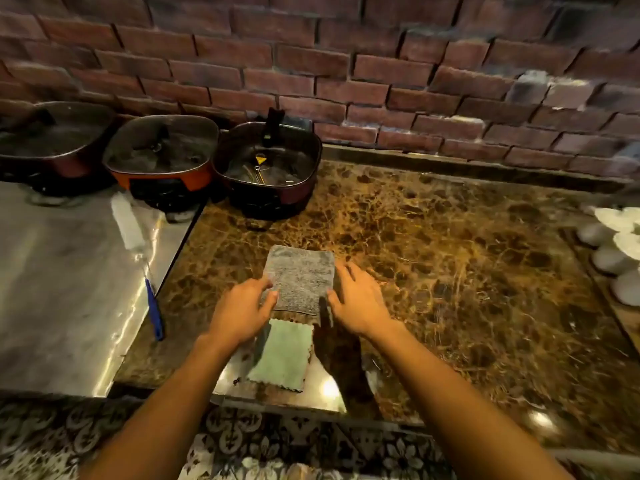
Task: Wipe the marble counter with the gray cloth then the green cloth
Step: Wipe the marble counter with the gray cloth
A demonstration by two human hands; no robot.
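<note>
A folded gray cloth (299, 277) lies flat on the brown marble counter (450, 254), near its front middle. My left hand (242, 308) grips the cloth's near left corner between thumb and fingers. My right hand (358, 299) rests along the cloth's right edge with its fingers spread, touching it. Just nearer to me lies a green cloth (282, 356) with a scalloped edge, partly tucked under the gray one and between my wrists.
Three lidded electric pans (266, 168) stand at the back left by the brick wall. A brush with a blue handle (152, 306) lies on the steel surface (52, 289) to the left. White round objects (613, 258) sit at the right edge. Patterned tiles run along the counter's front.
</note>
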